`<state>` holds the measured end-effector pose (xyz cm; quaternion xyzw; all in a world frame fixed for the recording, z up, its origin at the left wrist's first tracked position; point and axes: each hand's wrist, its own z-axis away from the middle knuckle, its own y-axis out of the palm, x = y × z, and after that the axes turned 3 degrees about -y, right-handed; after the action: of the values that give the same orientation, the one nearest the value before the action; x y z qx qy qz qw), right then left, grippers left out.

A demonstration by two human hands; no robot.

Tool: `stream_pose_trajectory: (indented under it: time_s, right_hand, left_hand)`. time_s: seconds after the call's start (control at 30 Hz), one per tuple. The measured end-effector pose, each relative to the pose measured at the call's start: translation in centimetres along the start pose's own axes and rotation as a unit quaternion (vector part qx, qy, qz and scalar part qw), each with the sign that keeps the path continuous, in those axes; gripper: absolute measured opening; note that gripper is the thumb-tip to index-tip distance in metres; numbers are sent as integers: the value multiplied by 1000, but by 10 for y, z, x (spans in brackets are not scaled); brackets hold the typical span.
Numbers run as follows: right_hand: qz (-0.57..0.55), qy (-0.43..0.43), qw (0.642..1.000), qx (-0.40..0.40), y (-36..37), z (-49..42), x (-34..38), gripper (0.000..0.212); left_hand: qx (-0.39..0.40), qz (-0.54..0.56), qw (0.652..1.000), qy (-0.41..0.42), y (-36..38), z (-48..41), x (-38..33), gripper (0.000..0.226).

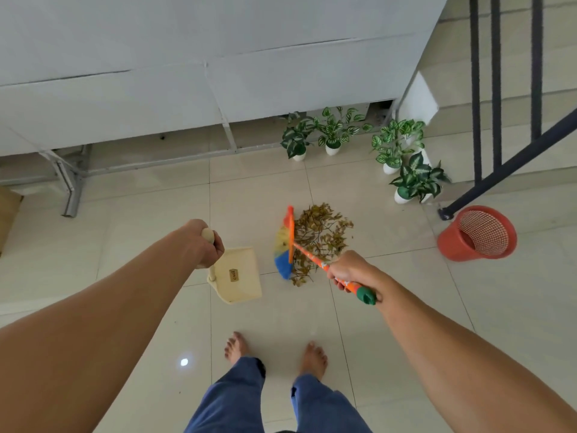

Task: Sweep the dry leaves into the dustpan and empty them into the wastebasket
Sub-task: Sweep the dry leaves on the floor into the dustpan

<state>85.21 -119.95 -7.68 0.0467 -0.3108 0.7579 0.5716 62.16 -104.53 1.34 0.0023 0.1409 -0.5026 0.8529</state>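
While the dry leaves (321, 237) lie in a loose heap on the glossy tiled floor (406, 307), brown, thin and crumpled, the broom (283, 248) meets the heap's left edge, its blue and yellow bristles blurred. Just below the heap, the right hand (349, 270) has its fingers wrapped round the orange patterned handle. Left of the heap is the cream plastic dustpan (239, 276). The left hand (204, 245) grips its upright handle, fingers curled mostly out of sight. Right of the heap, well apart, sits the red mesh-walled wastebasket (477, 234).
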Motion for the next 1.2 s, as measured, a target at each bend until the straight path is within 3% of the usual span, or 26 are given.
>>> stream_pose_trajectory:
  time_s: [0.2,0.43,0.7,0.9,1.0,1.2]
  right_hand:
    - [35,-54,998,28,-30,35,-7,23]
    - [161,-39,983,84,-9,46,-7,15]
    - [293,-33,956,6,-3,57,-6,14]
    - [275,-28,960,39,-16,63,-15,30]
    - [276,-22,959,54,-16,65,-13,29]
    - [306,-34,951,9,-18,65,-4,9]
  left_hand:
    - [3,3,1000,4,-5,-1,-1,9]
    - [12,-11,1000,21,-3,8,2,10]
    - [20,-17,999,29,-5,12,0,12]
    - [25,-18,999,23,-2,15,4,12]
    - [25,-20,999,22,-1,17,7,13]
    - [24,-25,999,24,2,21,11,13]
